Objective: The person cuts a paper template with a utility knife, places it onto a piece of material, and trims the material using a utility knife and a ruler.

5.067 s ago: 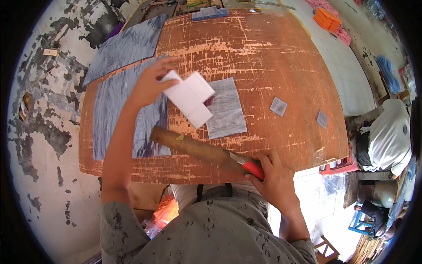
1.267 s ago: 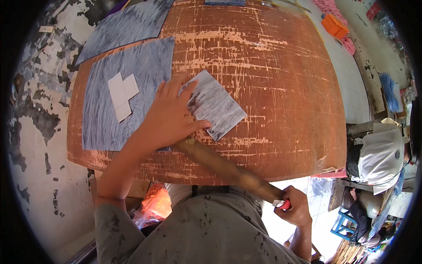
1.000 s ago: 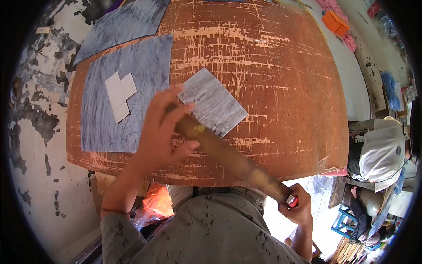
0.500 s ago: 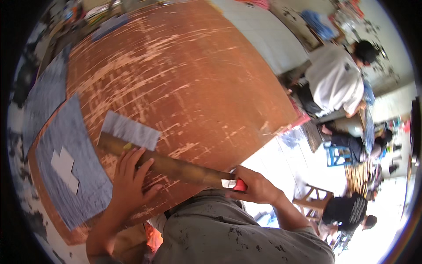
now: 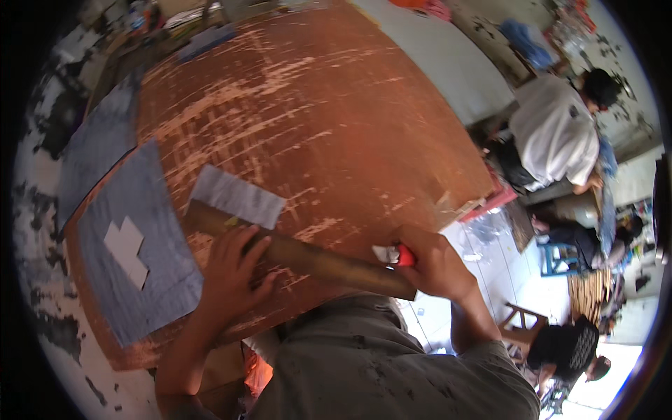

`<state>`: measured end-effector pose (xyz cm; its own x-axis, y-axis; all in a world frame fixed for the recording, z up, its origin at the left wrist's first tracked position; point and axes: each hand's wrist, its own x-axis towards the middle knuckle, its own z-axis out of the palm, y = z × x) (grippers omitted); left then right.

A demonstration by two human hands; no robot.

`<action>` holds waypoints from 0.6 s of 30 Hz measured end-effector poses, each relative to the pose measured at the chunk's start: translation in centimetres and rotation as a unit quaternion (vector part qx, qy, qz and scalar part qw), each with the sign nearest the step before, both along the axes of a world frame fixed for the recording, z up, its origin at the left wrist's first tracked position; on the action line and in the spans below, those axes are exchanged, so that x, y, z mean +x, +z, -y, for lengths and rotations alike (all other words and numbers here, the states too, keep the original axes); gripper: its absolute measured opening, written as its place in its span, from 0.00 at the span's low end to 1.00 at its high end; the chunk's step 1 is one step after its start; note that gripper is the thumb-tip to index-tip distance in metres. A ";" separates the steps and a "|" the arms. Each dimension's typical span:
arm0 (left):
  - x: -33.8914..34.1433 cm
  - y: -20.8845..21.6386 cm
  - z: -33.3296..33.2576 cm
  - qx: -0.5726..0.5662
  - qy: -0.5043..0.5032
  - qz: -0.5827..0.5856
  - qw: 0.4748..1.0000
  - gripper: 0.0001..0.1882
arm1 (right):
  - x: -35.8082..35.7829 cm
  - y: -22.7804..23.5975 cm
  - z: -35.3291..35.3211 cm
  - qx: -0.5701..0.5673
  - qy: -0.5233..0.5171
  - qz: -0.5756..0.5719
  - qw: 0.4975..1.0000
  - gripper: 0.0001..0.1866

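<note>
My left hand [image 5: 234, 269] lies with its fingers spread over a long brown straightedge [image 5: 318, 264], pressing it near its left end. Along the straightedge's far side shows a small grey-blue piece of sheet material [image 5: 238, 196], its near edge partly covered. My right hand [image 5: 439, 267] is closed around a red-handled knife [image 5: 405, 256]. The knife's broad, pale blade points left, just beyond the far edge of the straightedge's right end, and I cannot tell whether it touches the table.
The scratched brown table [image 5: 392, 140] spreads ahead. Larger grey-blue sheets [image 5: 168, 280] lie at its left, one with white cut shapes [image 5: 126, 248] on top. A person in a white shirt [image 5: 553, 129] sits beyond the right corner; others sit farther right, near a wooden stool [image 5: 521, 325].
My right hand has left the straightedge's right end and raised the knife to its far side. The whole view has shifted slightly; my left hand stays on the straightedge.
</note>
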<state>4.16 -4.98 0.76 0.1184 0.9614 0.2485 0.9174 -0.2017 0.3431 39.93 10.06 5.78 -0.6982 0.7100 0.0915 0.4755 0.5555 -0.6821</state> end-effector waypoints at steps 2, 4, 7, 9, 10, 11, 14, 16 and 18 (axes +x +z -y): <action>-0.1 0.2 -0.2 -0.007 0.013 -0.007 1.000 0.35 | -2.5 -0.1 0.6 0.064 0.055 -0.001 0.996 0.20; 0.1 0.0 -0.6 0.020 -0.022 0.007 1.000 0.35 | -4.1 -1.0 1.4 0.056 0.087 0.026 0.994 0.25; -0.1 -0.1 -0.9 0.021 -0.022 0.008 1.000 0.34 | -5.7 -2.1 2.5 0.076 0.035 0.083 0.993 0.34; -0.5 -0.2 -0.4 0.014 -0.009 0.004 1.000 0.35 | -6.6 -2.7 2.7 0.066 0.048 0.071 0.994 0.35; -0.6 -0.1 -0.3 0.019 -0.019 0.000 1.000 0.35 | -6.6 -2.7 2.8 0.064 0.036 0.059 0.996 0.37; -0.7 -0.1 -0.1 0.014 -0.014 0.003 1.000 0.35 | -6.8 -2.4 3.1 0.060 0.041 0.062 0.995 0.37; -0.6 -0.3 0.0 0.007 -0.011 -0.013 1.000 0.34 | -6.9 -2.2 3.4 0.044 0.054 0.085 0.994 0.38; -0.7 -0.5 -0.3 0.009 0.000 0.022 1.000 0.34 | -7.0 -2.8 3.4 0.063 0.047 0.070 0.994 0.38; -0.4 -0.6 -0.2 0.001 0.000 0.025 1.000 0.34 | -7.1 -2.7 3.5 0.058 0.036 0.061 0.996 0.37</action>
<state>3.76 -4.74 0.13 0.1058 0.9607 0.2566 0.8994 -0.2025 0.3874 32.85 6.51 3.08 -0.7581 0.6469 0.0821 0.5065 0.6634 -0.5507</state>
